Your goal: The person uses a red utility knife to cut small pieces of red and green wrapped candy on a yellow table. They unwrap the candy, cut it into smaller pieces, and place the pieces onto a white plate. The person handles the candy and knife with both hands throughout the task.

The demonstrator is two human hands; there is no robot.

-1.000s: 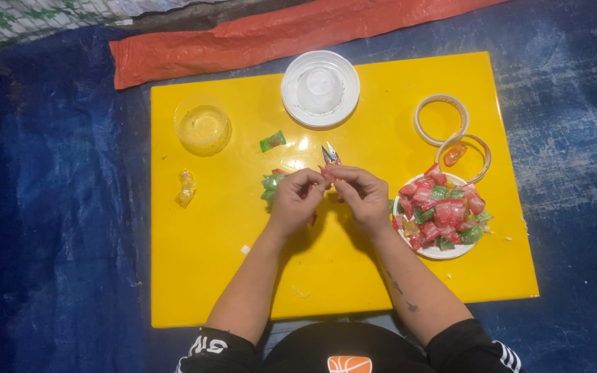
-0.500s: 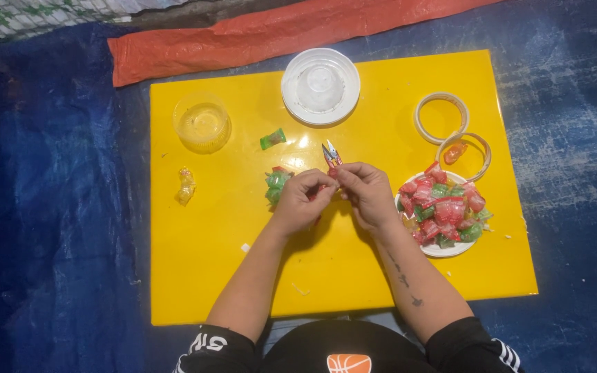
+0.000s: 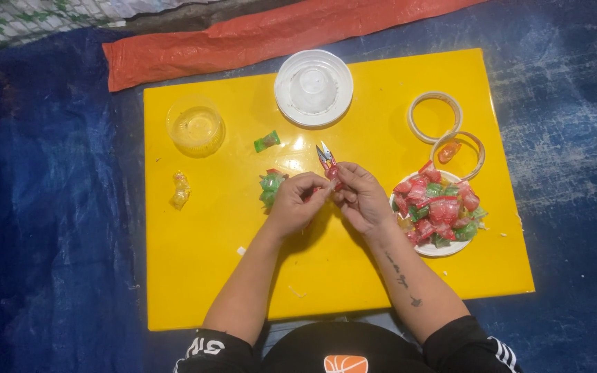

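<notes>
Can't really make out the small red wrapped piece [image 3: 333,174] pinched between the left hand [image 3: 297,202] and right hand [image 3: 362,198], the fingers cover most of it. The small metal snips [image 3: 324,155] poke out above with handles buried in the right hand. The flat yellow plastic board [image 3: 202,276] is hidden at its near edge by the person's dark top [image 3: 343,354], itself cropped at the bottom

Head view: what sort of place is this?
Likely an informal floor-level craft or packing spot: a yellow board lies on a blue tarp, with a plate of wrapped candies beside both hands.
</notes>
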